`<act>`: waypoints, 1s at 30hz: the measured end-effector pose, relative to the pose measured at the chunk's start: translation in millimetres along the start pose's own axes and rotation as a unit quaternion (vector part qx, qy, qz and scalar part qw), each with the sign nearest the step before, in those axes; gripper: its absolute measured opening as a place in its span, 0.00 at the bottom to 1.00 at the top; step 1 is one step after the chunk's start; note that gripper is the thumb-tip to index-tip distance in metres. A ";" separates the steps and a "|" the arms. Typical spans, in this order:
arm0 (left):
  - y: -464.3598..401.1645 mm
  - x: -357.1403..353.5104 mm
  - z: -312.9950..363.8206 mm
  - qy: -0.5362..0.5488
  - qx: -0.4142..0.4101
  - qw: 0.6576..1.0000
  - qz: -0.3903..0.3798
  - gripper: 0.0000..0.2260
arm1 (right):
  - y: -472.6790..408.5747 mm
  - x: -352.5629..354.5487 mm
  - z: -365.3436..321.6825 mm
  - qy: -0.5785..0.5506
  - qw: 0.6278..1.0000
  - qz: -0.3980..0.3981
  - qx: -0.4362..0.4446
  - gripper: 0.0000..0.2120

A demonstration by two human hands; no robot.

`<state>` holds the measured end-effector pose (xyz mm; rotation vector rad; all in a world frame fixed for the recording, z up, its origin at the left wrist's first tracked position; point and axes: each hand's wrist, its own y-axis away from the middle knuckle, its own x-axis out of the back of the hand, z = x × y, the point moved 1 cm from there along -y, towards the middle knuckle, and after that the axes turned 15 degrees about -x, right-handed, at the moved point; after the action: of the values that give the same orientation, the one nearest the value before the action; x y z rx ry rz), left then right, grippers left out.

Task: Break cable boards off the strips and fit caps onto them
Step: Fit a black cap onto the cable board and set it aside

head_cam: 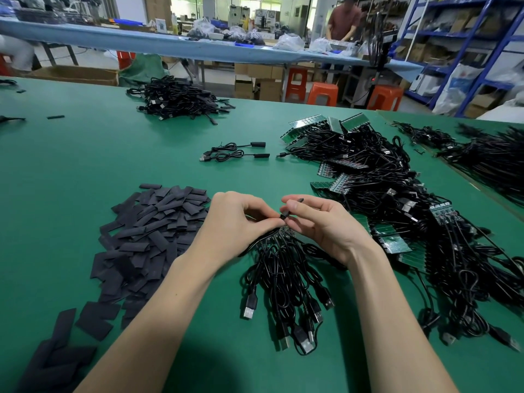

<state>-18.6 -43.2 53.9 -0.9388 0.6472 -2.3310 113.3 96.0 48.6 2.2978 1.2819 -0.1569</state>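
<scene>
Hands, left (241,222) and right (320,219), pinch one small black cap (284,214).

Both forearms reach forward; left hand (235,222) and right hand (320,222) meet fingertip to fingertip (fingers curled, pinching); thumbs uppermost.

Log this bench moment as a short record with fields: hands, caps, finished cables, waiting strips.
left hand: pinches the strip of boards over the cable bundle
right hand: pinches a small black piece at the strip
caps: loose black pile, left of the hands
finished cables: two, laid side by side beyond the hands
waiting strips: tangled heap on the right
table: green mat
</scene>
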 end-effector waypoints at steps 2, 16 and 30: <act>0.4 0.4 -0.1 0.003 0.004 1.000 0.001 0.03 | 0.4 0.1 -0.2 -0.005 1.000 -0.001 -0.002 0.10; -1.0 4.9 0.3 -0.008 0.020 1.000 -0.015 0.05 | 0.4 -0.3 2.6 0.036 0.999 -0.017 -0.010 0.06; -0.9 -2.2 2.4 0.090 0.056 0.991 0.080 0.05 | -7.7 -25.1 4.8 0.003 0.979 0.089 0.185 0.12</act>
<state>-15.8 -41.7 54.9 -0.6087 0.6306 -2.2982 93.9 77.8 49.9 2.7153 1.1155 -0.3537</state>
